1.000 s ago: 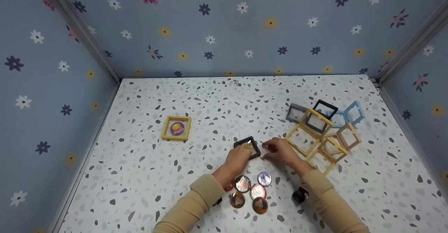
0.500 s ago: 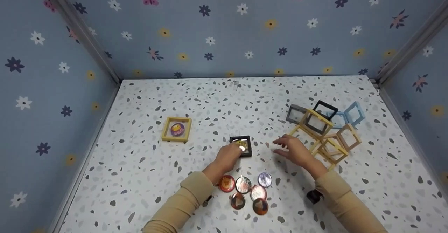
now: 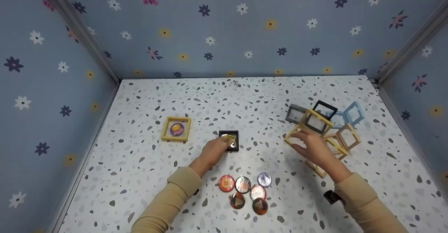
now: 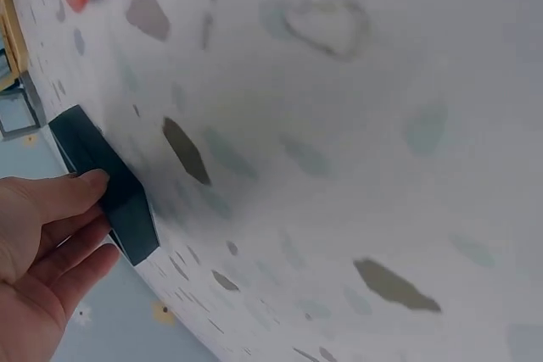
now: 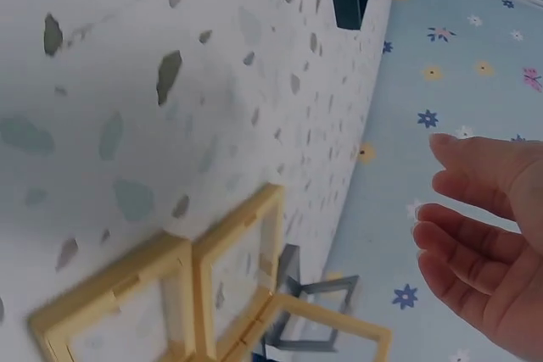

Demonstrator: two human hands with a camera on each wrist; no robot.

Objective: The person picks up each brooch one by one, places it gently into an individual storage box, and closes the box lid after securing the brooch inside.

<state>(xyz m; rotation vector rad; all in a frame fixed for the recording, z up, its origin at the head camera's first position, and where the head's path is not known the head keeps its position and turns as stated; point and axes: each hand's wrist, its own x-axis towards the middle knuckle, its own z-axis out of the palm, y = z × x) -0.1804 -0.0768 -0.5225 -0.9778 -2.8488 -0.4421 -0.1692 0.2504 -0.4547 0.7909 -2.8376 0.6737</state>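
Note:
My left hand [image 3: 214, 151] grips a small black square display frame [image 3: 235, 145] by its near left edge, thumb on one side and fingers on the other in the left wrist view. A gold badge shows inside the frame. My right hand [image 3: 315, 147] holds nothing; its fingers are loosely bent above the open yellow frames [image 3: 292, 142] on the right. In the right wrist view those yellow frames [image 5: 191, 273] stand below the hand, apart from it. A yellow frame [image 3: 189, 129] with a purple round badge [image 3: 177, 129] lies at the left.
Several round badges [image 3: 243, 184] lie in a cluster near the front. At the right stand open frames: a grey one [image 3: 295, 114], a black one [image 3: 327, 108], a light blue one [image 3: 354, 113] and a beige one [image 3: 351, 138]. A flowered wall [image 3: 231, 29] borders the speckled table.
My left hand has moved left with the black frame, which is turned straighter. My right hand has drawn away from it to the right, over the yellow frames.

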